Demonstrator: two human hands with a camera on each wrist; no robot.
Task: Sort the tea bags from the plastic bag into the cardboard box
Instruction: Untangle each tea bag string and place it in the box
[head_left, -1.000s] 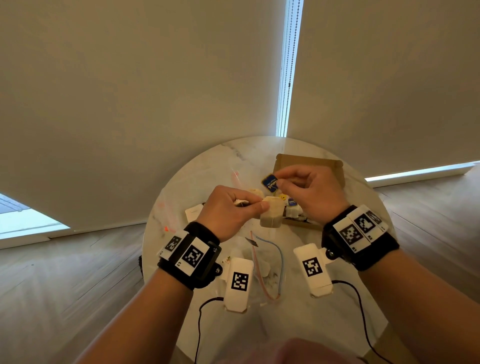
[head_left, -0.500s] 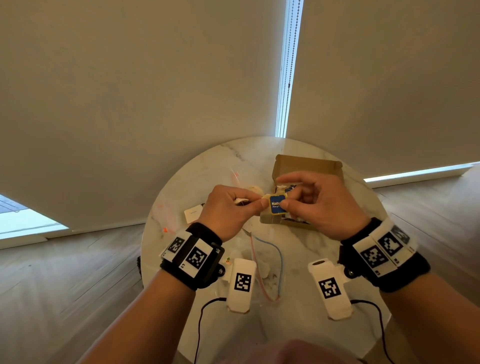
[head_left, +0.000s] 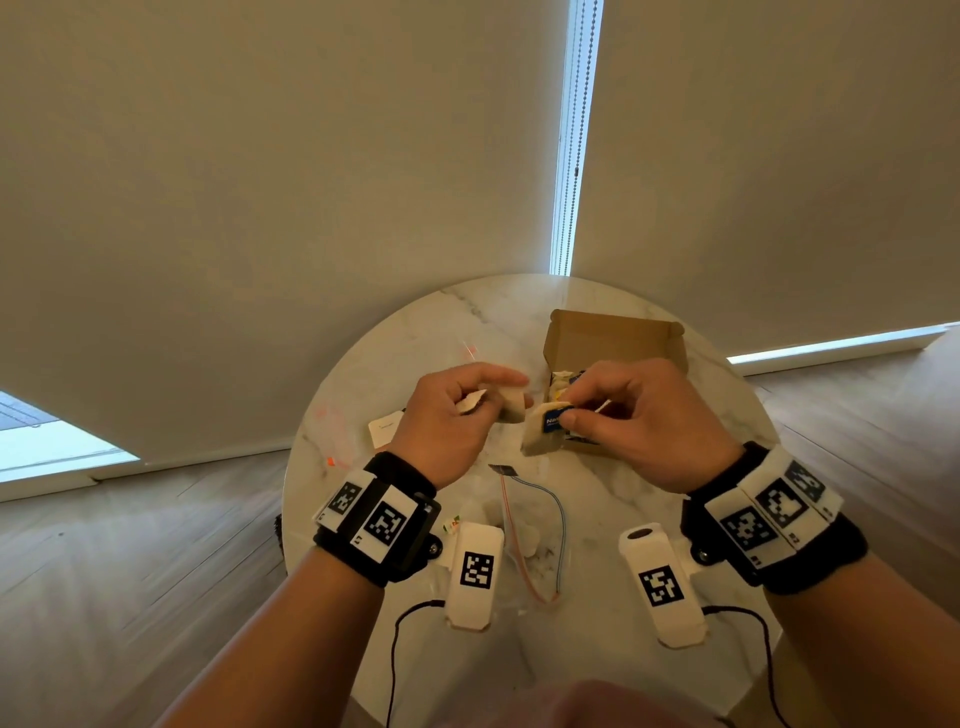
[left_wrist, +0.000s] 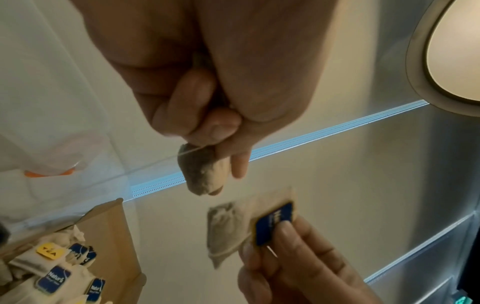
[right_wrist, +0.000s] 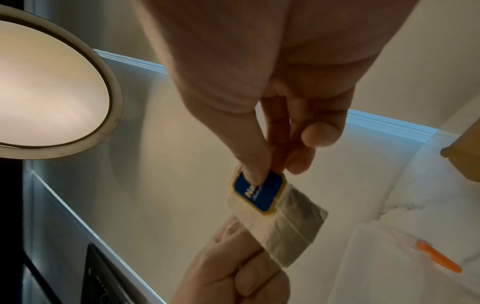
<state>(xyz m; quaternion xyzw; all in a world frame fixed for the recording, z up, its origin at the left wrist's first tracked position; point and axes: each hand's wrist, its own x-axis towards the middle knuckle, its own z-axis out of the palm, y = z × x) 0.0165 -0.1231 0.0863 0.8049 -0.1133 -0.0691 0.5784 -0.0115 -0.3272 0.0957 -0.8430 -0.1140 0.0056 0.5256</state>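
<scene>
Both hands are up over the round marble bench (head_left: 395, 364), just on the near side of the cardboard box (head_left: 613, 338), and each has its own tea bag. The left hand (head_left: 447, 421) has its grip closed on a tea bag (head_left: 511, 408): thumb and fingers curled round it, the bag poking out past the fingertips toward the box. The left wrist view shows that bag (left_wrist: 202, 170) rolled up, a thin string running across its top. The right hand (head_left: 644, 421) pinches a second bag (head_left: 540, 441) by its blue tag (head_left: 551, 420), thumb on the tag, bag hanging below. In the right wrist view the tag (right_wrist: 259, 190) lies flat against the paper bag (right_wrist: 291, 224) under the thumb tip. The two bags are close together, and I cannot tell whether they touch.

The box stands open, lid flap up at the far side, with tea bags (left_wrist: 52, 275) already piled inside, blue tags and one yellow tag showing. The plastic bag (head_left: 530, 545), clear with a red and blue seal line, lies flat on the bench nearer the person than the box, between the two wrists. A small white card (head_left: 384, 428) lies left of the box, beyond the left hand.
</scene>
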